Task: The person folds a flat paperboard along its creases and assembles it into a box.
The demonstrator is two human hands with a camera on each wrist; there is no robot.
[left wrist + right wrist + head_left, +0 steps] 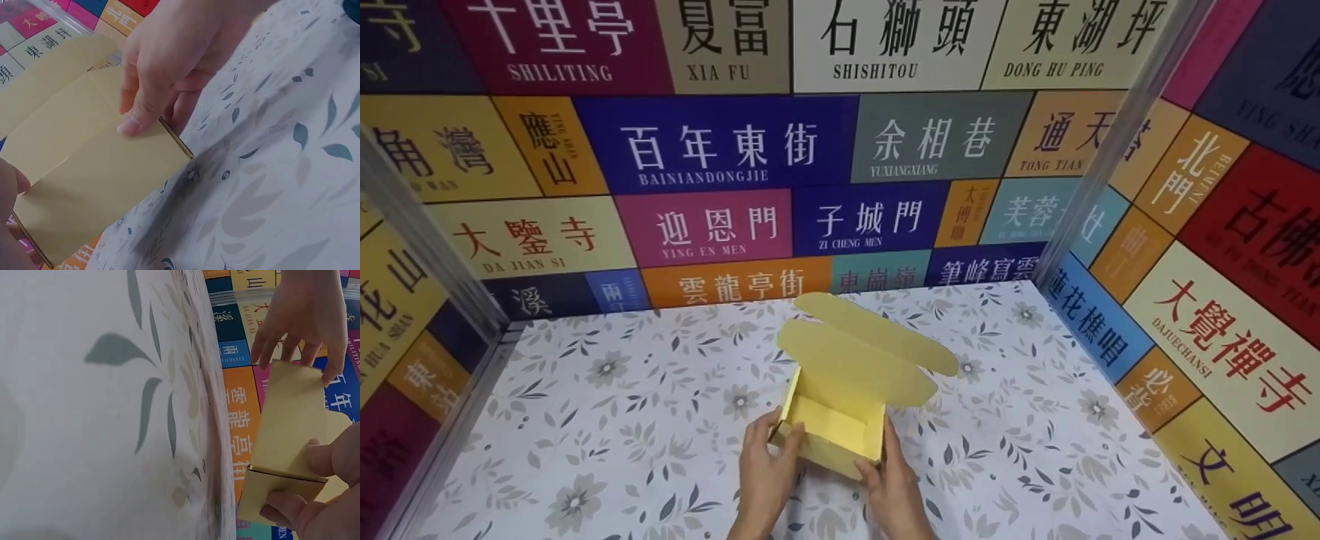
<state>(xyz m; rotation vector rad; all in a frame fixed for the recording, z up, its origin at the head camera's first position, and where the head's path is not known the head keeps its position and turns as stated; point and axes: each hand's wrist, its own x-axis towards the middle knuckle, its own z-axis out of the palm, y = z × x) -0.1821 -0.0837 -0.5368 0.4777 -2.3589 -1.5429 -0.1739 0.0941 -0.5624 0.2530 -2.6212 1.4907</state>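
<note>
A small yellow cardboard box [829, 452] with its lid [859, 367] raised is between both hands in the head view; the part of its inside that shows is bare. The left hand [767, 469] holds the box's left end, its thumb at the front wall. At the other end, the right hand [894, 484] grips the corner, with its thumb on the front and fingers along the side. From the left wrist, the plain outer wall [107, 180] fills much of the view. In the right wrist view, the left hand's fingers [289, 346] spread around the far end.
A white tabletop [660, 420] with a grey leaf and flower pattern lies under the hands. Behind it and at both sides stand panels [712, 142] of coloured blocks with Chinese lettering. Metal-looking corner posts [1080, 202] join the panels.
</note>
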